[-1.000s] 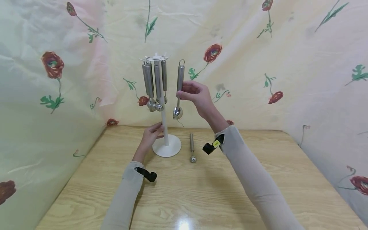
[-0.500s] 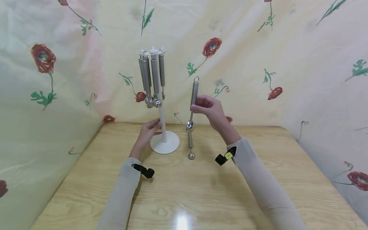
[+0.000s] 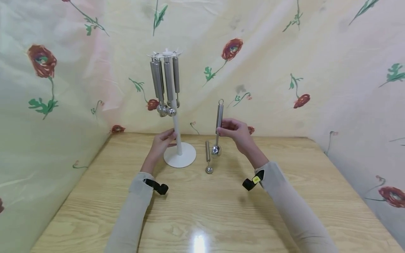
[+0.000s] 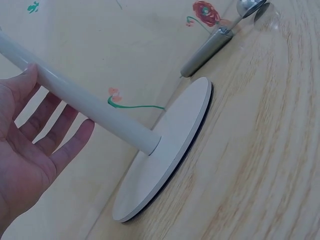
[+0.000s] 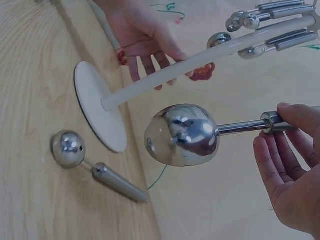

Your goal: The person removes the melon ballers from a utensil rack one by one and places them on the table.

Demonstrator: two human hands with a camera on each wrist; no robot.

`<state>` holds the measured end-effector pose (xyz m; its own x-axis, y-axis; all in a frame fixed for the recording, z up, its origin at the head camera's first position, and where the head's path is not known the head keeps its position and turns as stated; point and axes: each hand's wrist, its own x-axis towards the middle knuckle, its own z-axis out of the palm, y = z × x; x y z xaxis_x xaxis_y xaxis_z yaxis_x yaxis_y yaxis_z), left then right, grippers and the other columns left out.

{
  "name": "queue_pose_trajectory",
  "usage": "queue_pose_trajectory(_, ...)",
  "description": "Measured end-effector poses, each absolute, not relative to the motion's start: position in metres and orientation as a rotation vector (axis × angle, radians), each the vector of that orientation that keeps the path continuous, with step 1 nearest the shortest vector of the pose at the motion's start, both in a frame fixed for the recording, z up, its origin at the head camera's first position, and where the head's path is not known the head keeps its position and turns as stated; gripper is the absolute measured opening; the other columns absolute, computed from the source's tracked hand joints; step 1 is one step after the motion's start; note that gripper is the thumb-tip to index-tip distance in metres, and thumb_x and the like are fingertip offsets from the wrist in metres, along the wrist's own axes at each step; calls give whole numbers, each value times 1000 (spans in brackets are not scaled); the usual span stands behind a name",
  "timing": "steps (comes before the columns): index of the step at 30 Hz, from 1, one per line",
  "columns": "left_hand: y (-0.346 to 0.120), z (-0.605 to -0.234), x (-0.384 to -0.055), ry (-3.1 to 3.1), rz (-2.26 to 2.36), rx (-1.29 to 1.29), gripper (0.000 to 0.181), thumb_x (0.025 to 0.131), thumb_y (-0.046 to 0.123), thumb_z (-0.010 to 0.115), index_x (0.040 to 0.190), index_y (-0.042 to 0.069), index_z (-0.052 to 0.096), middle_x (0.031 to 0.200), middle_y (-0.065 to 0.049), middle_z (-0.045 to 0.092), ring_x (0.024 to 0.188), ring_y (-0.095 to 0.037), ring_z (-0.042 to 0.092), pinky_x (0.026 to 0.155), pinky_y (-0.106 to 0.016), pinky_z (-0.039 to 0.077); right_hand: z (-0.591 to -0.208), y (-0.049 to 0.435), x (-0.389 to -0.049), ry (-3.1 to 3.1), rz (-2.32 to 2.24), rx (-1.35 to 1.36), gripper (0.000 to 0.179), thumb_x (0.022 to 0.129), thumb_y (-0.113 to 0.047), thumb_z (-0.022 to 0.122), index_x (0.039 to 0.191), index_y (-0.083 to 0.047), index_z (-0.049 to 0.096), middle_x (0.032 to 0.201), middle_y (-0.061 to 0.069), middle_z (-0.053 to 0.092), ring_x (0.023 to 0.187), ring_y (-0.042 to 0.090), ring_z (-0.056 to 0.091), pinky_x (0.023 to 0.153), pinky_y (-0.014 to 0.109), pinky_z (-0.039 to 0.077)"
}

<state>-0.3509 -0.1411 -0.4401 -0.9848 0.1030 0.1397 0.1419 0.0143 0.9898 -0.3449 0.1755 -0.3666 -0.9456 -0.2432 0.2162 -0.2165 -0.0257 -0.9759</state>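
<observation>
A flowered cloth rises at the far edge of the worktop and along its left and right edges. One stand is upright near the far edge, left of the middle, with at least four hung scoops at its top; overlap hides the exact count. One loose scoop lies just right of the stand's base, ball end toward the near edge, between that base and the one held scoop. The right hand pinches its handle low between thumb and fingers, bowl down; whether it touches the worktop I cannot tell. The left hand curves its fingers loosely round the stand's pole.
</observation>
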Motion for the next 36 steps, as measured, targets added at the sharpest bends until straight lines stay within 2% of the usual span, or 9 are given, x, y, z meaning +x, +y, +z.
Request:
queue_pose_trajectory(5,-142,-441,-351,-2214,-2174,-256,48,106,27,58,148,6,52,143,-25,57,125,-32,61,105,-47,57,-375,182,-342,2190,-2171,-455,33,90,0,74,122,0,65,99,0,68,89,12,68,82,24,64)
queue_pose_trajectory(13,-141,-442,-350,-2204,-2192,-235,47,105,26,59,146,5,53,140,-25,59,111,-16,65,103,-45,58,-391,185,-343,2239,-2107,-388,43,89,-3,77,128,5,61,96,-3,69,85,10,69,82,26,64)
queue_pose_trajectory(20,-142,-441,-350,-2216,-2168,-246,48,105,28,59,147,6,53,140,-23,60,119,-25,63,102,-45,59,-407,183,-343,2320,-1993,-436,42,89,-1,76,127,10,60,92,-3,70,78,9,70,78,26,65)
queue_pose_trajectory(24,-142,-441,-350,-2223,-2162,-251,48,105,29,59,147,7,53,141,-22,59,120,-26,63,103,-45,58,-419,183,-345,2311,-1980,-432,41,89,1,75,126,11,60,92,-2,71,77,8,70,74,24,65)
queue_pose_trajectory(29,-141,-439,-348,-2222,-2148,-255,48,105,28,59,147,6,53,141,-24,59,119,-25,63,102,-46,59,-432,182,-349,2342,-1964,-418,43,88,-4,78,125,11,62,93,2,75,76,8,70,74,27,65)
queue_pose_trajectory(36,-141,-439,-348,-2229,-2142,-275,48,106,27,57,148,5,51,143,-24,58,126,-34,60,103,-46,58,-443,178,-352,2419,-1944,-397,38,90,-1,75,123,11,64,90,4,75,73,6,69,74,30,66)
